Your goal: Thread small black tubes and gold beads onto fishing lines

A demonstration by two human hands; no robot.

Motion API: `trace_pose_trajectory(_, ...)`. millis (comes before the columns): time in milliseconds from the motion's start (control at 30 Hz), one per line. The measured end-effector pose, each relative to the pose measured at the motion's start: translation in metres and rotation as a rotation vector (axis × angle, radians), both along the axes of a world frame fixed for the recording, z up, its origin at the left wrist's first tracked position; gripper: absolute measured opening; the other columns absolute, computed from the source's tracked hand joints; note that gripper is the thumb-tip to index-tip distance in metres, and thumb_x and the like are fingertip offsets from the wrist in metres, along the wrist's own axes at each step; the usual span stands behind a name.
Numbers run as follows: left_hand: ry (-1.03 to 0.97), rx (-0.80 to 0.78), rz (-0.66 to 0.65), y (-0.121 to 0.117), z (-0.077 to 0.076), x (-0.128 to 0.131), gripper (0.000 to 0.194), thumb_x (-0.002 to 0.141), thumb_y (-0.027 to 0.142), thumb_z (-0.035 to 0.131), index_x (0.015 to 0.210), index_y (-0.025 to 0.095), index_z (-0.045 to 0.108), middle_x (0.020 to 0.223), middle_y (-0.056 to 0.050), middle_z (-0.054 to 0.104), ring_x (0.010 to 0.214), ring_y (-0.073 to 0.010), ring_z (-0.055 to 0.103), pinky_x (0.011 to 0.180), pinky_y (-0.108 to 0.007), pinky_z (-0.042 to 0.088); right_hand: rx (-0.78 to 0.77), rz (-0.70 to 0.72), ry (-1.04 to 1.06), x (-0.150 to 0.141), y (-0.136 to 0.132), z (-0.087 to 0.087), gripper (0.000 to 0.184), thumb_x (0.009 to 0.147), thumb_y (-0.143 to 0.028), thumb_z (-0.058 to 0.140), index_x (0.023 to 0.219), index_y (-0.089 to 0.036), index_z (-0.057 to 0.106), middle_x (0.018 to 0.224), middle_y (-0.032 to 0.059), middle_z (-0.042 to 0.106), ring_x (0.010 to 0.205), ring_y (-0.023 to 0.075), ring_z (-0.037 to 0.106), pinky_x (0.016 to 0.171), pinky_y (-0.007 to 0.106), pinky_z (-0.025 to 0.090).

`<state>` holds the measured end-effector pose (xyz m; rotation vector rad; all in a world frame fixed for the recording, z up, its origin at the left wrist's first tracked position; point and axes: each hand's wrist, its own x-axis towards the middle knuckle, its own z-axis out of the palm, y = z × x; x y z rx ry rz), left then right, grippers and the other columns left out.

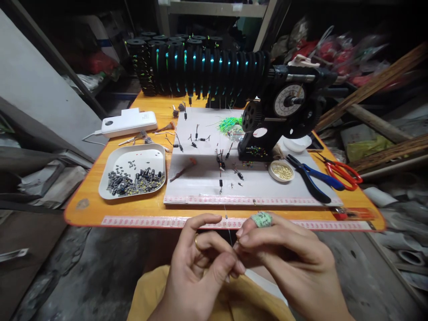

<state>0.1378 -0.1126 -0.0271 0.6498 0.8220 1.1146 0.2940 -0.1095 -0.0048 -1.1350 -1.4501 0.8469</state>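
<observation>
My left hand [197,267] and my right hand [284,258] meet below the front edge of the orange table [147,207]. Both pinch a thin fishing line [228,225] between thumb and fingers. The line runs up from the pinch to small black pieces [220,183] on the white board [207,178]. A ring sits on a left finger, and green tape [261,219] wraps a right finger.
A white tray [133,171] of small dark parts sits at the left, with a white power bank [129,122] behind it. A black winding machine [284,111], rows of black spools [200,67], a dish of gold beads [281,171], blue pliers [314,178] and red scissors [344,174] stand at back and right.
</observation>
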Motion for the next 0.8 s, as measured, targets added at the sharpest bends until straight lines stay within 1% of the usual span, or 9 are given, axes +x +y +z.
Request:
trace_pose_trajectory(200, -0.008, 0.009, 0.006, 0.000, 0.001, 0.000, 0.040, 0.082, 0.030, 0.082, 0.113, 0.024, 0.057, 0.065, 0.004, 0.072, 0.060, -0.0084, 0.066, 0.058, -0.014, 0.050, 0.008, 0.012, -0.025, 0.001, 0.002, 0.001, 0.018, 0.085, -0.011, 0.072, 0.085, -0.028, 0.079, 0.073, 0.0021, 0.072, 0.065, 0.0142, 0.073, 0.052, 0.016, 0.059)
trace_pose_trajectory(333, -0.030, -0.002, 0.002, 0.000, 0.002, 0.000, 0.039, 0.082, 0.030, 0.082, 0.113, 0.025, 0.059, 0.066, 0.005, 0.072, 0.060, -0.0073, 0.067, 0.059, -0.013, 0.050, 0.046, 0.051, -0.064, 0.004, 0.003, 0.001, 0.019, 0.085, -0.010, 0.072, 0.089, -0.028, 0.079, 0.074, 0.0020, 0.072, 0.067, 0.0152, 0.072, 0.057, 0.019, 0.059)
trace_pose_trajectory(433, -0.065, 0.018, 0.019, -0.001, 0.000, 0.001, 0.036, 0.083, 0.028, 0.081, 0.113, 0.026, 0.061, 0.067, 0.005, 0.072, 0.060, -0.0067, 0.066, 0.059, -0.013, 0.051, 0.073, 0.122, -0.078, 0.005, -0.002, 0.000, 0.026, 0.086, -0.008, 0.071, 0.098, -0.029, 0.080, 0.082, 0.0035, 0.073, 0.070, 0.0163, 0.073, 0.061, 0.021, 0.061)
trace_pose_trajectory(500, -0.097, 0.046, 0.028, -0.001, -0.003, 0.002, 0.034, 0.085, 0.025, 0.080, 0.113, 0.027, 0.062, 0.069, 0.006, 0.071, 0.060, -0.0060, 0.064, 0.060, -0.014, 0.051, 0.072, 0.130, -0.074, 0.007, -0.008, -0.002, 0.031, 0.088, -0.010, 0.069, 0.106, -0.033, 0.079, 0.089, 0.0042, 0.074, 0.074, 0.0181, 0.074, 0.065, 0.023, 0.063)
trace_pose_trajectory(567, -0.107, 0.114, 0.031, 0.000, -0.008, 0.003, 0.031, 0.087, 0.023, 0.077, 0.114, 0.028, 0.062, 0.069, 0.006, 0.071, 0.061, -0.0060, 0.063, 0.062, -0.014, 0.052, 0.076, 0.158, -0.103, 0.010, -0.012, -0.004, 0.035, 0.088, -0.011, 0.070, 0.111, -0.035, 0.078, 0.092, 0.0042, 0.074, 0.079, 0.0198, 0.075, 0.069, 0.025, 0.063)
trace_pose_trajectory(667, -0.086, 0.346, 0.033, 0.005, -0.014, 0.004, 0.027, 0.092, 0.022, 0.071, 0.117, 0.028, 0.062, 0.070, 0.004, 0.072, 0.066, -0.0075, 0.064, 0.067, -0.017, 0.055, 0.113, 0.274, -0.179, 0.018, -0.012, -0.003, 0.035, 0.085, -0.008, 0.071, 0.110, -0.031, 0.077, 0.095, 0.0052, 0.073, 0.086, 0.0211, 0.073, 0.074, 0.028, 0.062)
trace_pose_trajectory(733, -0.062, 0.496, 0.036, 0.008, -0.018, 0.003, 0.026, 0.095, 0.022, 0.067, 0.119, 0.029, 0.061, 0.072, 0.003, 0.074, 0.068, -0.0080, 0.066, 0.068, -0.016, 0.055, 0.093, 0.231, -0.193, 0.021, -0.009, 0.000, 0.031, 0.086, -0.007, 0.068, 0.107, -0.029, 0.074, 0.092, 0.0041, 0.073, 0.084, 0.0188, 0.071, 0.072, 0.026, 0.061)
trace_pose_trajectory(800, -0.034, 0.550, 0.035, 0.010, -0.022, 0.001, 0.026, 0.096, 0.019, 0.064, 0.119, 0.030, 0.060, 0.074, 0.003, 0.074, 0.070, -0.0083, 0.068, 0.068, -0.016, 0.056, 0.027, 0.159, -0.221, 0.019, -0.004, 0.005, 0.029, 0.085, -0.010, 0.070, 0.108, -0.029, 0.071, 0.088, 0.0018, 0.073, 0.078, 0.0158, 0.069, 0.068, 0.023, 0.058)
